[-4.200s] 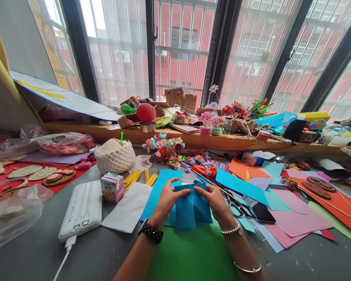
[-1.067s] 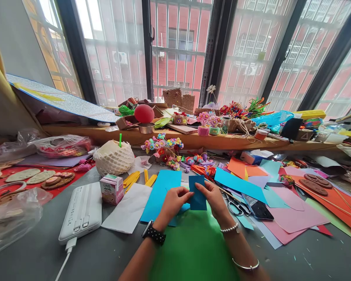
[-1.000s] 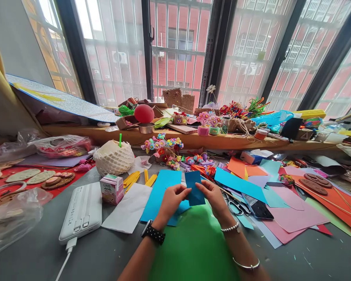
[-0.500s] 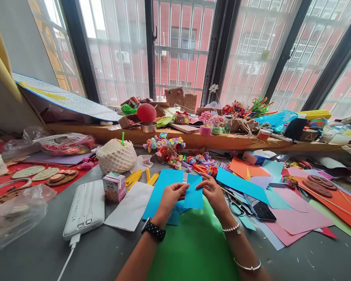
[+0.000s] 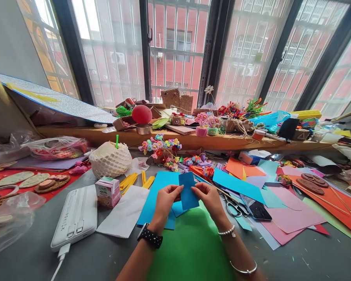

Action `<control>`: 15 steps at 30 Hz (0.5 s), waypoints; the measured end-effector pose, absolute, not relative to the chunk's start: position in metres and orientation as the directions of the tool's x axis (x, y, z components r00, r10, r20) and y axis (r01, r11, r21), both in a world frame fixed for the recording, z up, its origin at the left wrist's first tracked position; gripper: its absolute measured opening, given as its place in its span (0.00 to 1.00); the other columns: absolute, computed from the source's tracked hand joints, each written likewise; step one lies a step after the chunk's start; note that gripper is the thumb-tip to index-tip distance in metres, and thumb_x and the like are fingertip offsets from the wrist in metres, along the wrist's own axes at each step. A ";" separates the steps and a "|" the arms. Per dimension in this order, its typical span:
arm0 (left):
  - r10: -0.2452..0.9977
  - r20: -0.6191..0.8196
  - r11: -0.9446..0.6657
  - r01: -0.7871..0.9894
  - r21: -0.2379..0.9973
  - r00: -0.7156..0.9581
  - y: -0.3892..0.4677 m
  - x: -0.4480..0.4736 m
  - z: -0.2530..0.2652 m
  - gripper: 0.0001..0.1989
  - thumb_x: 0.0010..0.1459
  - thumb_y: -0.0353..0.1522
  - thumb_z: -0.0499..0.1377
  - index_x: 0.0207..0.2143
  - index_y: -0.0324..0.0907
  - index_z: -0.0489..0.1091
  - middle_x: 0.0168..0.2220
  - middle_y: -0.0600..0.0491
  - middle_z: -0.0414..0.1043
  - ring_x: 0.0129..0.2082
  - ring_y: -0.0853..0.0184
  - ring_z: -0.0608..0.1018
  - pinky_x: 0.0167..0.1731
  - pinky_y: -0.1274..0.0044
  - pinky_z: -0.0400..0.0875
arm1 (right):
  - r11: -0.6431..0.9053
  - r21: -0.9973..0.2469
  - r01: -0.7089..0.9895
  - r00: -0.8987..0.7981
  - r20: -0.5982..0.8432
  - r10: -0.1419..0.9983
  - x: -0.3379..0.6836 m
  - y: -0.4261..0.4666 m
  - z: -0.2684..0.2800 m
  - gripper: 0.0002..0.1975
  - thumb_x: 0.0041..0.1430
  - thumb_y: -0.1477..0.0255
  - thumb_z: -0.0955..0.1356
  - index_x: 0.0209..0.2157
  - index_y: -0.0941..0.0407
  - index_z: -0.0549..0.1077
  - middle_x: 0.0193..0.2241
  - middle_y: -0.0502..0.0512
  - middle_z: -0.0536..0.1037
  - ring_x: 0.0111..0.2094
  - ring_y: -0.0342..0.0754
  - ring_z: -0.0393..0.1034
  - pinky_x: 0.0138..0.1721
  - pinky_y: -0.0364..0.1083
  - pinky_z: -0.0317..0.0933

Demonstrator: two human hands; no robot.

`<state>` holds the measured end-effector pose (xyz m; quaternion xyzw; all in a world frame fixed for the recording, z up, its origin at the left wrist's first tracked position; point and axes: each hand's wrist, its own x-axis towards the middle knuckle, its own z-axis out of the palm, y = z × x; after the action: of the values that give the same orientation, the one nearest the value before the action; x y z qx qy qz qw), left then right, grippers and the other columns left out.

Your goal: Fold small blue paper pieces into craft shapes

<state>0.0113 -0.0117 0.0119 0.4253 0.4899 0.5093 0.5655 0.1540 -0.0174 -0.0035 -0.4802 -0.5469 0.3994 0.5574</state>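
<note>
Between my two hands a small blue paper rectangle (image 5: 188, 193) stands upright, its near face in shade. My left hand (image 5: 167, 199) pinches its left edge between thumb and fingers. On the opposite edge my right hand (image 5: 209, 198) has a like pinch. Below and to the left lies a larger blue paper sheet (image 5: 154, 197), partly covered by my left hand. Under my forearms spreads a shiny green surface (image 5: 189, 246). Right of my right hand are scissors (image 5: 234, 208), a dark phone (image 5: 256, 207) and another blue sheet (image 5: 236, 186).
On the left stand a white power bank (image 5: 75, 216) with a cable, a small drink carton (image 5: 107, 192) and a netted coconut (image 5: 111, 160) with a green straw. A white napkin (image 5: 124, 212) lies beside them. Pink paper (image 5: 295, 212) covers the right side. Crafts crowd the wooden sill (image 5: 116, 136).
The small blue paper has been turned so a darker face shows, and raised slightly. My right hand's spread fingers have closed to a pinch on its edge. The view has shifted a little.
</note>
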 end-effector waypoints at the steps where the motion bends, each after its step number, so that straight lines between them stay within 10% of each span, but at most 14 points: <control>1: 0.991 -0.132 0.134 -0.148 0.980 0.021 -0.012 0.012 0.012 0.14 0.34 0.37 0.63 0.22 0.35 0.69 0.19 0.55 0.70 0.21 0.71 0.72 0.24 0.80 0.69 | 0.239 -0.963 0.124 0.112 0.253 0.961 0.154 -0.018 -0.003 0.12 0.42 0.63 0.67 0.23 0.58 0.70 0.20 0.51 0.72 0.23 0.45 0.66 0.23 0.43 0.58; 15: 0.975 -0.166 0.193 -0.200 0.961 0.147 -0.010 0.013 0.007 0.11 0.40 0.35 0.61 0.24 0.35 0.69 0.23 0.51 0.74 0.27 0.66 0.76 0.30 0.76 0.71 | 0.608 -0.535 0.587 -0.168 0.654 0.738 0.145 -0.023 -0.006 0.21 0.52 0.81 0.58 0.47 0.50 0.65 0.41 0.53 0.71 0.42 0.47 0.64 0.43 0.46 0.59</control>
<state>0.0126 -0.0104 0.0068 0.4273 0.4536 0.4699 0.6252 0.1454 -0.0231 -0.0065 -0.4356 -0.7601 0.0795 0.4756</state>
